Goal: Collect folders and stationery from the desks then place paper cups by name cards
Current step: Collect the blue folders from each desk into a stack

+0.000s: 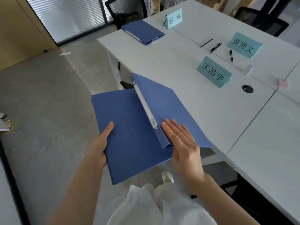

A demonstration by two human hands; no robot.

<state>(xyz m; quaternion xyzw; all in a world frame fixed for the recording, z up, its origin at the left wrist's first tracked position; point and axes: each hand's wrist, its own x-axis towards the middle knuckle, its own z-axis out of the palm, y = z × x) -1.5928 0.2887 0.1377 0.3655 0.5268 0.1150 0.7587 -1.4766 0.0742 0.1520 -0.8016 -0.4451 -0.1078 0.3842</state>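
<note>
My left hand [101,146] grips the left edge of a blue folder [128,135], thumb on top, and holds it in the air beside the white desk [219,111]. A second blue folder [165,109] lies tilted over the desk's front edge and overlaps the first. My right hand [183,143] rests flat on it with straight fingers. A third blue folder [142,32] lies at the desk's far left corner. Three teal name cards [214,72] [244,45] [174,18] stand on the desk. Black pens [215,47] [231,56] and a thin black stick [206,43] lie between the cards.
A small white box [247,69] and a pink pad [283,83] lie at the right, near a round cable hole [247,89]. Black office chairs [126,12] [263,21] stand behind the desk. Grey floor spreads to the left.
</note>
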